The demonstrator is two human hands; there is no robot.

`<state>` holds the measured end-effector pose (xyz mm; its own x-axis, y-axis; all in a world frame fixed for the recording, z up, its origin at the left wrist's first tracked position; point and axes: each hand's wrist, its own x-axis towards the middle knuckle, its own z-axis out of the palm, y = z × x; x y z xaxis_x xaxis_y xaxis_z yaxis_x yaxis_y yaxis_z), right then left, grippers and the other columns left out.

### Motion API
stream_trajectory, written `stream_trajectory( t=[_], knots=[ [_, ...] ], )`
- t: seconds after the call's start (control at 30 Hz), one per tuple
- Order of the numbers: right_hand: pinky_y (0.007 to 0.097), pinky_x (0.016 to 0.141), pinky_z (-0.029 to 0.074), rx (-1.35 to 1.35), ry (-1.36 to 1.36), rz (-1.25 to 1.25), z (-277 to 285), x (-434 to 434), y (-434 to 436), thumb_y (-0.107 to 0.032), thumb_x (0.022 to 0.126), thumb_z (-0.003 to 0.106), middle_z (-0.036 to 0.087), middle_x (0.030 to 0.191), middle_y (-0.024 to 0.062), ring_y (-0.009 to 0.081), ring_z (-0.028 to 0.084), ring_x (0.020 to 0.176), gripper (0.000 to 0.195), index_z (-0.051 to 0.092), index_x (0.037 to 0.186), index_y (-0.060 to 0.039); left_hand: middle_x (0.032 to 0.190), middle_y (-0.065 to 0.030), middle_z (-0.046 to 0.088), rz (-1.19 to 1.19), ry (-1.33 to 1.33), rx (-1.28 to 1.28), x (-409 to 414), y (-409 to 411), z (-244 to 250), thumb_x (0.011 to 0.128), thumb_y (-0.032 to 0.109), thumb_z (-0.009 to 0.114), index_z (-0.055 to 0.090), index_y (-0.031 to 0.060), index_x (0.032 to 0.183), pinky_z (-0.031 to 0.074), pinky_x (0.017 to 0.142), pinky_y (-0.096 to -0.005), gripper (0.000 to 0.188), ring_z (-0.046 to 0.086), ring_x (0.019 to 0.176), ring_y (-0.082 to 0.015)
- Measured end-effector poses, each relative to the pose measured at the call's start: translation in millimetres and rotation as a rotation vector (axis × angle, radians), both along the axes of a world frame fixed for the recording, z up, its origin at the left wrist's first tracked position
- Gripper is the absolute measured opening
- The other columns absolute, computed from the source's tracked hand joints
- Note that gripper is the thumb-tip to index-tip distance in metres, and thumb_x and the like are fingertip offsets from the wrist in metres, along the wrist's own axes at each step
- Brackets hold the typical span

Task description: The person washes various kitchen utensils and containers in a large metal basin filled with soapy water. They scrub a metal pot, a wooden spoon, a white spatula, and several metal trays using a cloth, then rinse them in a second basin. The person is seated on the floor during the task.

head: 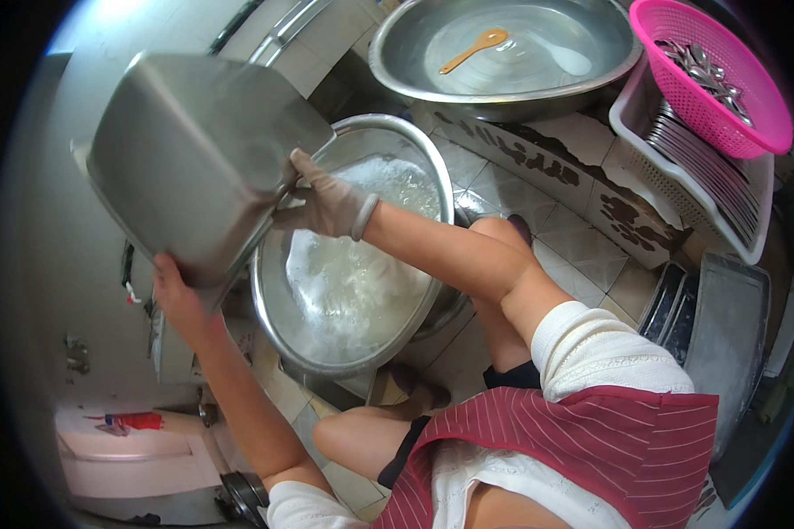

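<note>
A deep stainless steel pan [192,145] is held up in both hands, tilted, its outer side and bottom facing me. My right hand [334,202], in a thin glove, grips the pan's rim at the near corner. Bare, my left hand [178,297] holds the lower edge at the left. Behind and below the pan stands a large round metal basin [444,192] with cloudy, foamy water [364,284]. The pan's inside is hidden from view.
A second metal basin [397,66] at the top holds water, an orange spoon [476,49] and a white spoon [566,58]. At right, a pink basket [761,79] of cutlery rests over a grey crate [661,178] of stacked trays. Metal trays [728,330] lean below.
</note>
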<state>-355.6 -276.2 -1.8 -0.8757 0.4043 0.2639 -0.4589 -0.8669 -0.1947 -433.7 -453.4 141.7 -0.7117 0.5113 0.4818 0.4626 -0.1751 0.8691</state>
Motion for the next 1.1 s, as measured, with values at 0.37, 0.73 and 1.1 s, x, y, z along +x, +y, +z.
stream_trajectory(
  t=[0.37, 0.73, 1.1],
  knots=[
    [0.0332, 0.091, 0.051, -0.261, 0.158, -0.431, -10, 98, 162, -0.023, 0.099, 0.042, 0.059, 0.11, 0.0059, 0.0187, 0.06, 0.1, 0.022, 0.051, 0.108, -0.0053, 0.064, -0.0018, 0.053, -0.33, 0.857, -0.178, 55, 246, 26, 0.094, 0.033, 0.054, 0.061, -0.0003, 0.092, 0.038, 0.058, -0.0269, 0.035, 0.043, 0.063, -0.0081],
    [0.0669, 0.103, 0.027, -0.169, 0.056, -0.755, -29, 123, 201, -0.046, 0.094, 0.038, 0.036, 0.142, 0.0171, 0.0372, 0.036, 0.129, 0.054, 0.038, 0.135, -0.0087, 0.096, -0.0157, 0.063, -0.26, 1.098, -0.423, 99, 383, -13, 0.087, 0.039, 0.057, 0.061, 0.0057, 0.1, 0.046, 0.08, -0.0426, 0.036, 0.06, 0.094, -0.0335],
    [0.0592, 0.109, 0.021, -0.328, -0.087, -0.75, -73, 128, 243, -0.04, 0.096, 0.03, 0.041, 0.14, 0.0123, 0.0365, 0.031, 0.132, 0.051, 0.041, 0.134, -0.0066, 0.098, -0.009, 0.062, 0.253, 0.894, -0.294, -103, 99, -89, 0.085, 0.02, 0.062, 0.057, 0.0116, 0.107, 0.051, 0.073, -0.0392, 0.024, 0.063, 0.085, -0.0271]
  ],
)
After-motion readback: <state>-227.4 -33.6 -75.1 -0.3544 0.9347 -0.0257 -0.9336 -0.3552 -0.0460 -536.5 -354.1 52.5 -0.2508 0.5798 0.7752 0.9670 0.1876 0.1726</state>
